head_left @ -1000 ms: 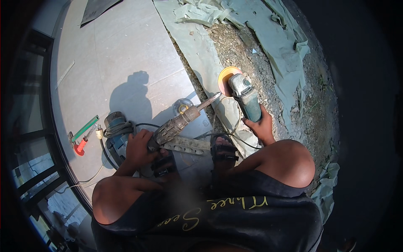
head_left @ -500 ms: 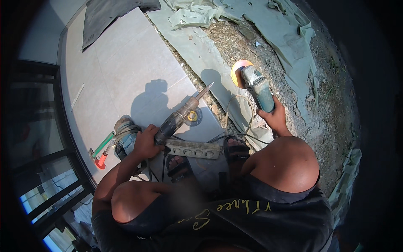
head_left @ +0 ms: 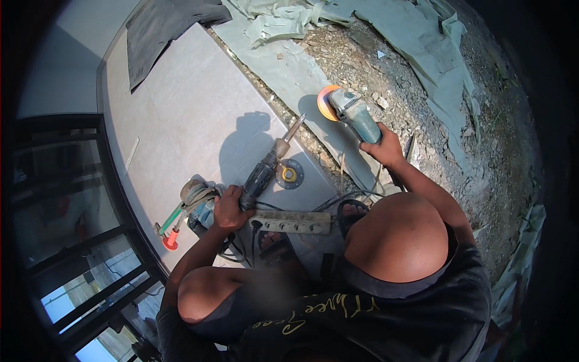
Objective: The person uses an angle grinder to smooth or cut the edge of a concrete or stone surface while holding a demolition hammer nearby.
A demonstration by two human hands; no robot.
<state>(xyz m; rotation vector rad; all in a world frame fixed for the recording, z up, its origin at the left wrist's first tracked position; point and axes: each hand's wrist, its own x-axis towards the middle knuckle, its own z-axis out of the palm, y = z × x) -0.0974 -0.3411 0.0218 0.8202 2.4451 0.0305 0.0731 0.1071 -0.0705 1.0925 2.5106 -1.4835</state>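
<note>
Hammer drill (head_left: 260,176) is clamped in the grip of the left hand (head_left: 230,210); at two o'clock from it, a grinder (head_left: 361,122) is clamped by the right hand (head_left: 387,148).

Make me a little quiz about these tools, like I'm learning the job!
1. Which thing is in the right hand?
A) the chisel tool
B) the angle grinder
C) the power strip

2. True or false: the chisel tool's tip points back at the person's knees.

3. Fill in the blank: the angle grinder's disc is coloured ____.

Key: 1. B. 2. False; the tip points away from the knees. 3. Yellow-orange.
</note>
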